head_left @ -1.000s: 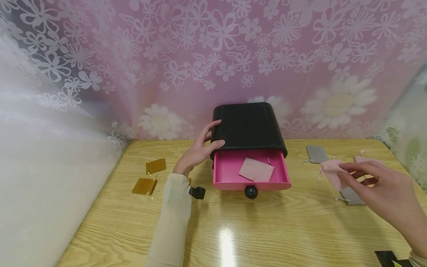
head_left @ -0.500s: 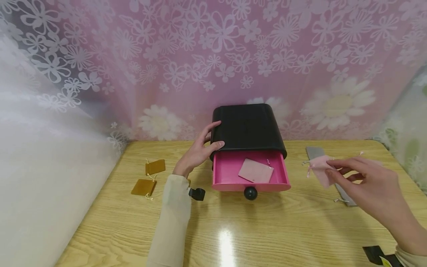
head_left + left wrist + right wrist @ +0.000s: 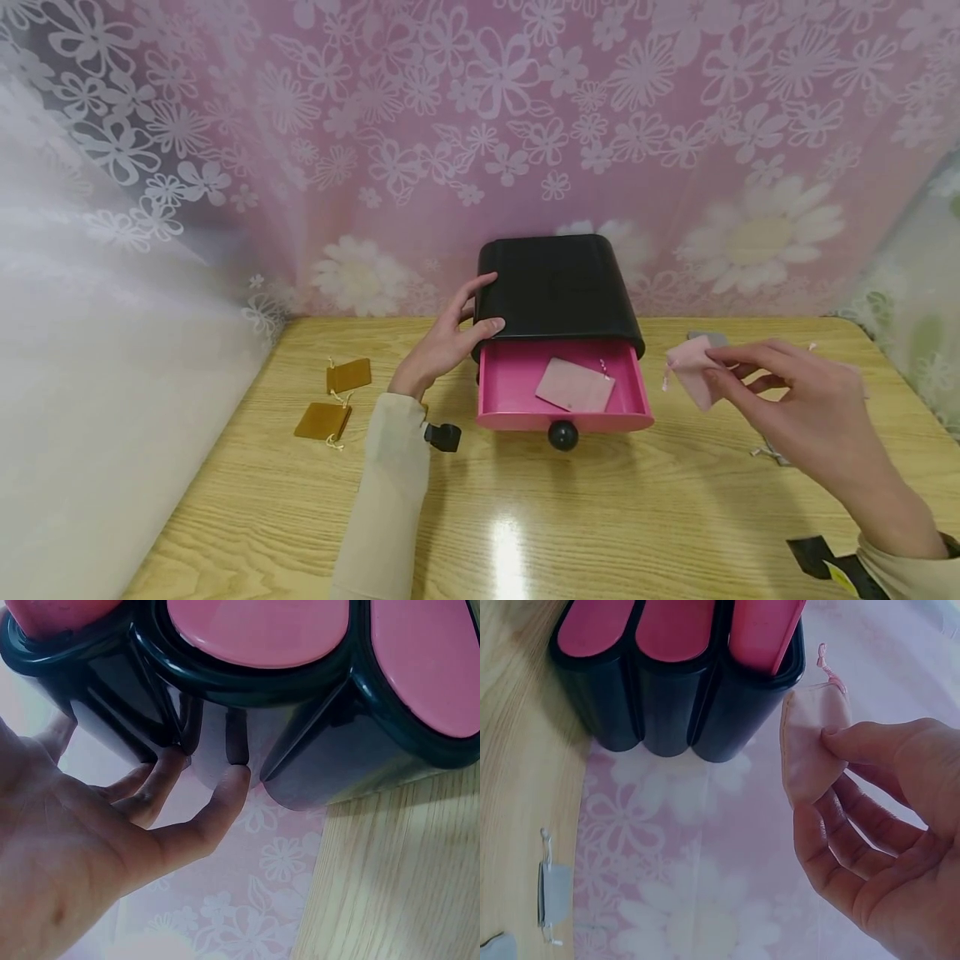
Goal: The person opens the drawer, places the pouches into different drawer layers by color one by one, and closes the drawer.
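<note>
A black drawer unit (image 3: 555, 283) stands at the back of the table, its pink top drawer (image 3: 491, 383) pulled out. Inside the drawer lies a pale pink drawstring pouch (image 3: 576, 385). My left hand (image 3: 442, 346) rests spread against the unit's left side, thumb and index fingertip over its top edge; in the left wrist view, fingertips (image 3: 238, 776) touch the dark side wall. Right of the drawer, my right hand (image 3: 802, 400) pinches another pink drawstring pouch (image 3: 814, 742) between thumb and fingers, held above the table.
Two brown pouches (image 3: 322, 421) lie at the left of the table. Grey pouches (image 3: 555, 892) lie at the right, partly hidden by my right hand in the head view. A black round knob (image 3: 563, 435) sticks out from the drawer front. A flowered curtain (image 3: 420, 167) hangs behind.
My right hand has moved left toward the drawer with the pink pouch, now covering more of the grey pouches. The left hand and the drawer have stayed in place.
</note>
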Motion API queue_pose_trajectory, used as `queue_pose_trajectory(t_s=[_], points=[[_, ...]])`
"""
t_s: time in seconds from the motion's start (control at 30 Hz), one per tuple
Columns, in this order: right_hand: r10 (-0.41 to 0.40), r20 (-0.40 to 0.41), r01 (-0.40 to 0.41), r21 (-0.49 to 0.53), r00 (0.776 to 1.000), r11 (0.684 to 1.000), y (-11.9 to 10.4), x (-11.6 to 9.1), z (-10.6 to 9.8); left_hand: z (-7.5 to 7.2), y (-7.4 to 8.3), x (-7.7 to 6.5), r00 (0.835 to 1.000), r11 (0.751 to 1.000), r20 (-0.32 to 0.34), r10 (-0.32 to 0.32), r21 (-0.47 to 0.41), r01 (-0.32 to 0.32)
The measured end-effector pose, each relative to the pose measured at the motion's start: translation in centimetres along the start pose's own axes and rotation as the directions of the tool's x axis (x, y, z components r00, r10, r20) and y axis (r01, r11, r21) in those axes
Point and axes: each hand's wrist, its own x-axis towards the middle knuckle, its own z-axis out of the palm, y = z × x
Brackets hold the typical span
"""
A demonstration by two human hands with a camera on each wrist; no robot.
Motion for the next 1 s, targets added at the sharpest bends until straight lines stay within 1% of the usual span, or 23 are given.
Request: queue_pose_trajectory(t_s=[0.17, 0.23, 0.4, 0.5, 0.6, 0.73, 0.83, 1.0], points=[[0.01, 0.032, -0.012, 0.046, 0.999, 0.999, -0.7, 0.4, 0.3, 0.0, 0.0, 0.0, 1.0, 1.0, 0.004, 0.004, -0.004, -0.004], [0.013, 0.039, -0.015, 0.043, 0.999, 0.999, -0.9, 0.6, 0.4, 0.0, 0.0, -0.1, 1.0, 1.0, 0.006, 0.005, -0.005, -0.005], [-0.023, 0.032, 0.021, 0.04, 0.999, 0.999, -1.5, 1.7, 1.0, -0.1, -0.1, -0.1, 1.0, 1.0, 0.001, 0.001, 0.0, -0.001], [-0.04, 0.023, 0.038, 0.066, 0.999, 0.997, -1.9, 2.2, 1.4, -0.1, -0.1, -0.1, 1.0, 1.0, -0.001, 0.003, -0.001, -0.003], [-0.036, 0.025, 0.034, 0.094, 0.999, 0.995, -2.3, 2.6, 1.8, -0.1, -0.1, 0.0, 1.0, 1.0, -0.001, 0.013, -0.004, -0.013], [-0.02, 0.053, 0.015, 0.092, 0.998, 0.996, -2.7, 2.8, 2.2, 0.0, -0.1, 0.0, 1.0, 1.0, -0.005, 0.02, 0.002, -0.02], [-0.03, 0.064, 0.026, 0.071, 0.998, 0.997, -3.0, 3.0, 2.4, 0.0, -0.1, 0.0, 1.0, 1.0, -0.008, 0.02, 0.004, -0.02], [-0.06, 0.065, 0.052, 0.108, 0.996, 0.993, -3.4, 3.2, 2.8, 0.1, -0.1, 0.0, 1.0, 1.0, -0.008, 0.02, 0.005, -0.019]])
